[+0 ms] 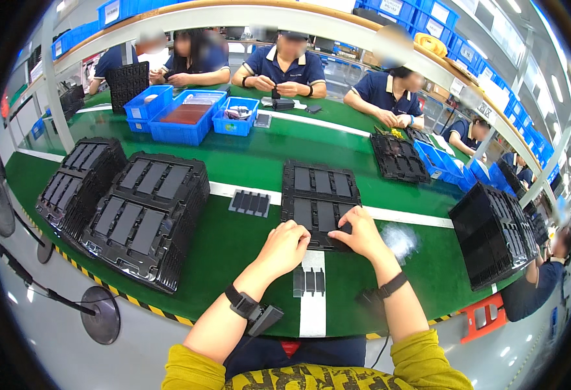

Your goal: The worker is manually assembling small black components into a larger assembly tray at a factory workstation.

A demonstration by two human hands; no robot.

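Note:
A black moulded tray (318, 188) with several rectangular pockets lies on the green bench (233, 240) in front of me. My left hand (285, 246) rests curled at the tray's near edge, fingers closed. My right hand (362, 234) lies on the tray's near right pocket, fingers pressing on a dark part there; whether it grips the part I cannot tell. A small dark ribbed part (309, 281) lies on the white stripe just below my hands. Another flat dark part (250, 203) lies left of the tray.
Two tall stacks of black trays (146, 218) (81, 185) stand at my left, another stack (493, 234) at my right. Blue bins (185, 117) sit at the far side. Several people in dark blue shirts work across the bench and on the right.

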